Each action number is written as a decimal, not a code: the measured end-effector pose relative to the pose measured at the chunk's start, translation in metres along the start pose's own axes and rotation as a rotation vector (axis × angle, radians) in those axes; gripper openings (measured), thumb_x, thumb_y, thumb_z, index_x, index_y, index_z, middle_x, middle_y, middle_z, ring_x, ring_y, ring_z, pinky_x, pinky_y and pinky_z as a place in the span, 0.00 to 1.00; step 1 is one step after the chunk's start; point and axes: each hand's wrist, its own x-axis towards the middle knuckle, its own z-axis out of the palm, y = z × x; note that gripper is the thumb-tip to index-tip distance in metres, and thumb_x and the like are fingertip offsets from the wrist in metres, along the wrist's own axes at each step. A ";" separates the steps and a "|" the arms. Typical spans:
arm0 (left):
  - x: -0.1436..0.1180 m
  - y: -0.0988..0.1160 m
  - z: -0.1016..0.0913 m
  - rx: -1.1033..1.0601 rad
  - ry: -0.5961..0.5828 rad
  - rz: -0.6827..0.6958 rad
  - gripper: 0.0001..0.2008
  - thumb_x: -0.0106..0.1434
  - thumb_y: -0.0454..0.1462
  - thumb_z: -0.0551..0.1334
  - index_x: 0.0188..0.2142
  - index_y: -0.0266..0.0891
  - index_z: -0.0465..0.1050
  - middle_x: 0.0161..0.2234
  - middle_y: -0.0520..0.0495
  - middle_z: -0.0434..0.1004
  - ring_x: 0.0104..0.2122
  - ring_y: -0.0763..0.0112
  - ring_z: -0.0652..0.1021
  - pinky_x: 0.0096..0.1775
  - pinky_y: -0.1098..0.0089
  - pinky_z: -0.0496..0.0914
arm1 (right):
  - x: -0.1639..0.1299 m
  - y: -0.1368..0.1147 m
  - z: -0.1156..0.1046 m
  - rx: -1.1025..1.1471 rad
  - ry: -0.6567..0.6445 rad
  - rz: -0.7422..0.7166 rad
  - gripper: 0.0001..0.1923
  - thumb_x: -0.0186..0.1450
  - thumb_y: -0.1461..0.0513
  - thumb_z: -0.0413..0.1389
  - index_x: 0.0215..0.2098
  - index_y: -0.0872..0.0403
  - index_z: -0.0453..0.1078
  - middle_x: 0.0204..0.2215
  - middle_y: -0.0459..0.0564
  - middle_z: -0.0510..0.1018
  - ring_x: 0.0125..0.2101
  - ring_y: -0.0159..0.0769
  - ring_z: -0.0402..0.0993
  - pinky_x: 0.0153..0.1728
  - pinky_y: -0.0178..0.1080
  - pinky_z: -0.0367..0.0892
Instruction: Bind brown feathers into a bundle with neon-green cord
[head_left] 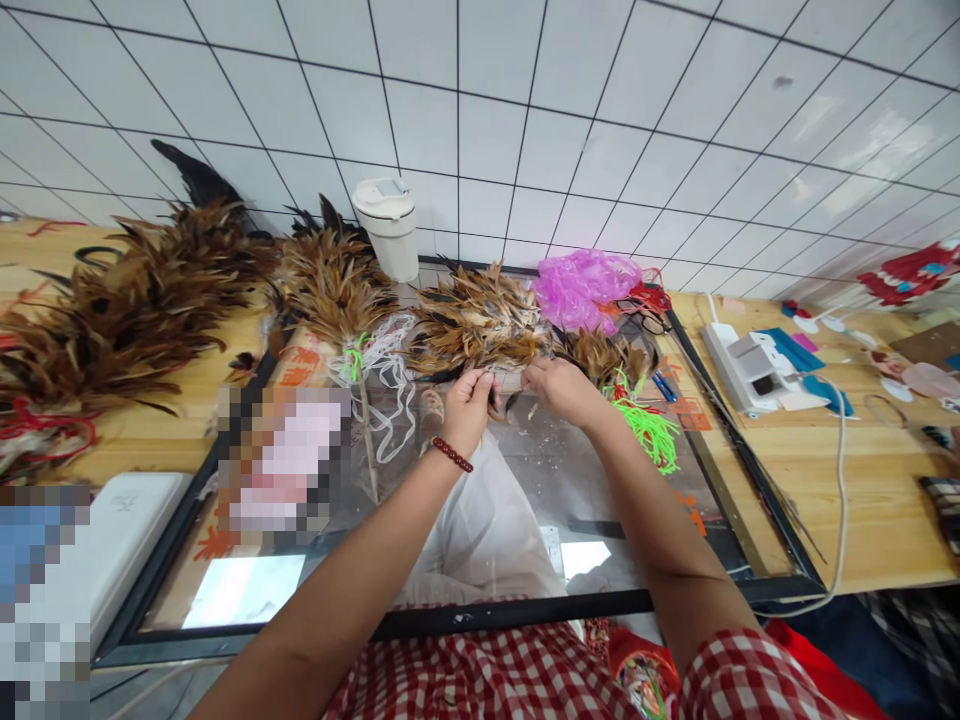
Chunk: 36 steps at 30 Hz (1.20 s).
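1. While both hands meet at the far edge of the glass panel, the work is gathering feathers, so take that black-framed panel as the reference for everything else.
2. The left hand is curled shut around a small bunch of brown feathers; a firm pinch at the quill ends looks best — a loose grip would likely let them fan out.
3. The right hand is also closed, fingertips on the same bunch; whether it holds thread I cannot tell.
4. The loose feather pile lies just beyond the hands at the panel's far edge — near enough to draw from without letting go.
5. Green cord lies on the panel's right side, beside the right wrist; it should probably stay untangled from the quills.
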 end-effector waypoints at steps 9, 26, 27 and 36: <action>-0.005 0.008 0.005 0.087 -0.055 -0.097 0.13 0.58 0.46 0.62 0.27 0.37 0.70 0.21 0.52 0.72 0.16 0.80 0.67 0.17 0.77 0.58 | 0.001 -0.019 -0.013 0.321 0.246 -0.078 0.09 0.66 0.67 0.50 0.38 0.55 0.72 0.35 0.52 0.78 0.38 0.35 0.72 0.41 0.36 0.63; -0.007 0.015 0.003 0.152 -0.177 -0.032 0.17 0.60 0.45 0.60 0.21 0.36 0.70 0.18 0.52 0.67 0.18 0.79 0.65 0.22 0.76 0.59 | 0.003 -0.024 -0.014 0.654 0.354 0.024 0.02 0.63 0.65 0.54 0.34 0.55 0.69 0.28 0.46 0.75 0.30 0.31 0.71 0.35 0.34 0.65; -0.007 0.016 0.003 0.137 -0.190 -0.051 0.17 0.60 0.46 0.61 0.22 0.36 0.70 0.18 0.52 0.68 0.18 0.79 0.64 0.22 0.76 0.58 | 0.002 -0.024 -0.014 0.657 0.360 0.022 0.02 0.63 0.65 0.54 0.33 0.55 0.69 0.28 0.46 0.75 0.30 0.31 0.71 0.35 0.34 0.65; -0.005 0.015 0.003 -0.028 -0.204 -0.156 0.16 0.53 0.47 0.66 0.24 0.36 0.71 0.17 0.55 0.63 0.16 0.81 0.62 0.18 0.77 0.54 | 0.003 -0.011 -0.007 0.812 0.349 -0.021 0.15 0.64 0.57 0.57 0.48 0.53 0.73 0.33 0.48 0.78 0.34 0.33 0.72 0.41 0.38 0.66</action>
